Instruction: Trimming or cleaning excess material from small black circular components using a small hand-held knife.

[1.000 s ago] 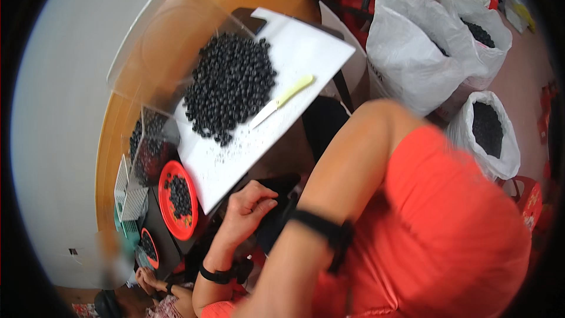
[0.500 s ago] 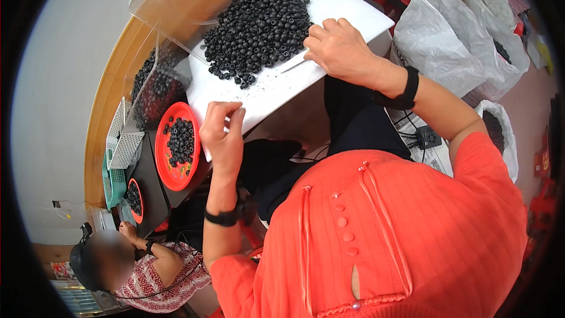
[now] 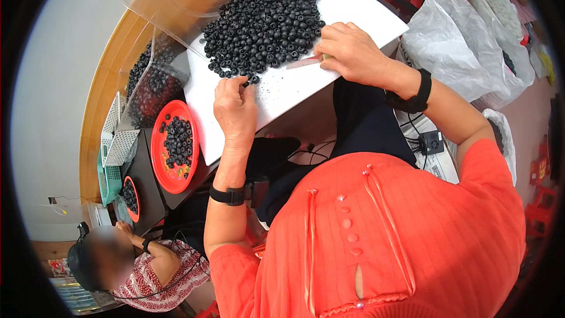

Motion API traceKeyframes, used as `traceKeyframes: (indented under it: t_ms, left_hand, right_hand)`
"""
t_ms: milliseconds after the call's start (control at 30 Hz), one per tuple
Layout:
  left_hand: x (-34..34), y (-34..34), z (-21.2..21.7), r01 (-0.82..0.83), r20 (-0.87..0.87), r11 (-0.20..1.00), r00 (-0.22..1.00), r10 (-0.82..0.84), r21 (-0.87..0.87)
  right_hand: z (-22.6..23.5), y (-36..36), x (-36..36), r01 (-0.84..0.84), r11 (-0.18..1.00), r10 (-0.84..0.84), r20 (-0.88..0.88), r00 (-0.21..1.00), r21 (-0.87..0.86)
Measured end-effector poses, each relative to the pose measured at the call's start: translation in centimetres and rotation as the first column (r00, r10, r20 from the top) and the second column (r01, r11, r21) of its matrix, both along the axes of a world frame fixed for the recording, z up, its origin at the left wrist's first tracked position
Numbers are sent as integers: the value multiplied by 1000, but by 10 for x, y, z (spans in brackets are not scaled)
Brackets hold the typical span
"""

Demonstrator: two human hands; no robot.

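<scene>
Black beads (image 3: 268,20), small, rounded, matte, many showing a hole, heaped in one wide pile toward the far edge of the white board (image 3: 353,3), a few loose at its near side. Knife (image 3: 302,63): slim blade pointing left, between pile and near edge, pale green handle mostly covered.

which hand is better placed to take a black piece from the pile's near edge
Probably the left hand: it is at that edge of the pile, while the right hand holds the knife.
</scene>
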State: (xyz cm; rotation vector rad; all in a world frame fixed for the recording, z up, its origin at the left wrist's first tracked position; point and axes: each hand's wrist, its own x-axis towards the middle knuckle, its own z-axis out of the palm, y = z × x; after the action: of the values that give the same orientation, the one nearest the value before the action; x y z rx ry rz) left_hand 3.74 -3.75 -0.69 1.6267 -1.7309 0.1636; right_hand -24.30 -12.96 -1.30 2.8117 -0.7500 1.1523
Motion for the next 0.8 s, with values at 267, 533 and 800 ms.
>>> traceKeyframes:
  t_ms: [267,533,800]
  left_hand:
    - [9,-4,3,5,-53,1000,999,-4,22]
    - [12,0,4,-22,-188,1000,982,22,1]
    - [11,0,5,-40,-220,999,975,39,0]
  right_hand:
    - [5,13,2,33,999,-33,39,999,2]
    - [17,29,26,-108,987,61,341,938,120]
    - [9,29,33,-166,975,123,263,957,149]
